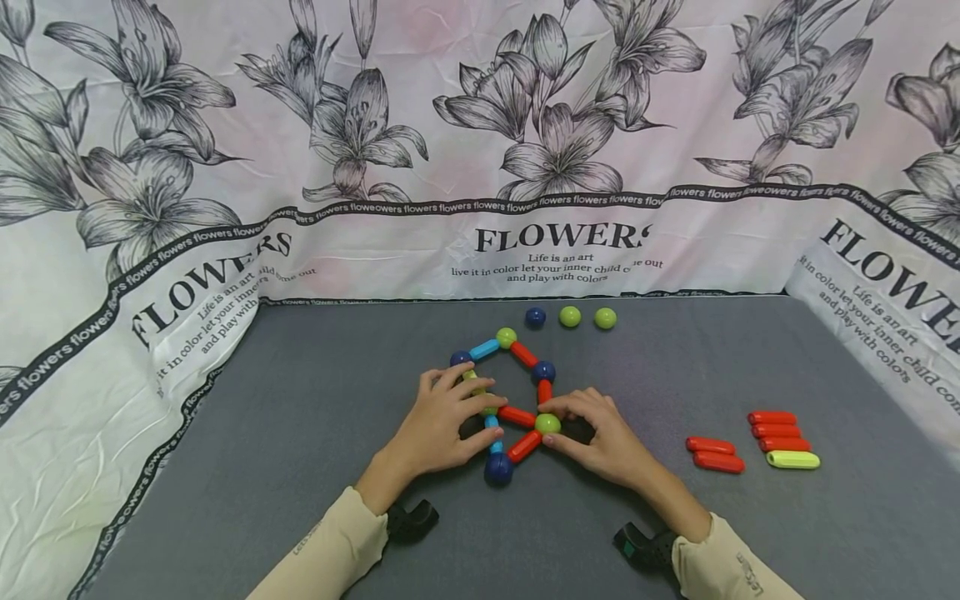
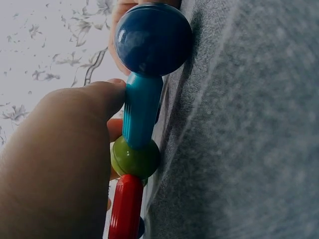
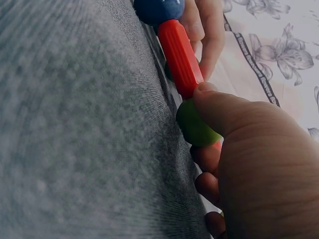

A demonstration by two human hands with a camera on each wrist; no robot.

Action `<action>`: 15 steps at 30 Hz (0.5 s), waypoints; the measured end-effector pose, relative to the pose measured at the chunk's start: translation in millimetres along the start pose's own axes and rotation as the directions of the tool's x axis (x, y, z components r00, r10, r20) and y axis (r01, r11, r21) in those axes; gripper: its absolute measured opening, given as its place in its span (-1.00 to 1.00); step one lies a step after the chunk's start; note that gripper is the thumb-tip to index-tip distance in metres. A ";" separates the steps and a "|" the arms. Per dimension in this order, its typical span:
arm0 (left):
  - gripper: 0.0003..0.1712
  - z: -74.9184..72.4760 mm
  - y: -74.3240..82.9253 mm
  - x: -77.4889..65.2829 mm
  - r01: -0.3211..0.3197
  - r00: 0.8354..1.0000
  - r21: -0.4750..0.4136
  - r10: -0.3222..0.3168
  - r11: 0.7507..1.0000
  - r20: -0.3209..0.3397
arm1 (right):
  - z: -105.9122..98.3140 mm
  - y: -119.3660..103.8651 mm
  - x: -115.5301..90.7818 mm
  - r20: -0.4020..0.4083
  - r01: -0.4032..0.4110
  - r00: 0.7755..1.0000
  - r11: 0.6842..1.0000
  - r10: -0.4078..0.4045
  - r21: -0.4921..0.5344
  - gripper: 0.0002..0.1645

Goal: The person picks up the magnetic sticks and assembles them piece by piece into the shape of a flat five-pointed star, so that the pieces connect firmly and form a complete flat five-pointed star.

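On the dark cloth lies a joined ball-and-stick frame of two loops. My left hand (image 1: 446, 421) holds its left side: fingers reach over the yellow-green stick (image 1: 470, 375) and green ball, while the thumb touches a light blue stick (image 2: 142, 110). That stick links a dark blue ball (image 2: 153, 40) to the green ball (image 2: 135, 157). With thumb and fingers, my right hand (image 1: 600, 433) pinches the right-hand green ball (image 1: 547, 423), where red sticks (image 1: 524, 447) meet. In the right wrist view the thumb also touches a red stick (image 3: 180, 59). Left fingers partly cover the frame.
Behind the frame stand a loose dark blue ball (image 1: 536, 317) and two green balls (image 1: 570, 317). To the right lie several red sticks (image 1: 715, 454) and one yellow-green stick (image 1: 793, 460). A flower-printed cloth (image 1: 375, 250) hangs along the back edge.
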State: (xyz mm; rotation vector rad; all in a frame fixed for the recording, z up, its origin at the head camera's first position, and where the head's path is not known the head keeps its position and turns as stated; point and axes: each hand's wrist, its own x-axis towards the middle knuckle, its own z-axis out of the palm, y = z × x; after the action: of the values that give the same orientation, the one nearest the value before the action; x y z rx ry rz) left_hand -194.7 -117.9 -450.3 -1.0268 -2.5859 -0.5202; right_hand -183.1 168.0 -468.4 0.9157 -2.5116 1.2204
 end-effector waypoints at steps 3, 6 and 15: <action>-0.56 0.3 2.1 0.7 0.007 1.000 -0.017 -0.007 1.000 0.007 | 0.8 0.1 0.3 0.001 -0.001 1.000 1.000 0.001 -0.006 -0.55; -0.57 0.5 5.8 2.2 0.024 0.999 -0.038 -0.023 0.999 0.030 | 1.5 -1.4 0.4 0.000 -0.015 1.000 1.000 0.015 0.005 -0.53; -0.67 -0.4 15.8 4.3 0.151 0.980 -0.075 -0.139 0.986 0.144 | 5.4 -7.6 0.0 0.018 0.004 1.000 0.997 -0.006 0.081 -0.56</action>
State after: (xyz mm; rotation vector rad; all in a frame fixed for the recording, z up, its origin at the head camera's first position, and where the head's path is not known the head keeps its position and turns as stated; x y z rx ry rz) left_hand -186.4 -104.8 -444.8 -0.9358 -2.7988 -0.6211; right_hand -177.9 160.3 -467.0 0.9553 -2.4885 1.3264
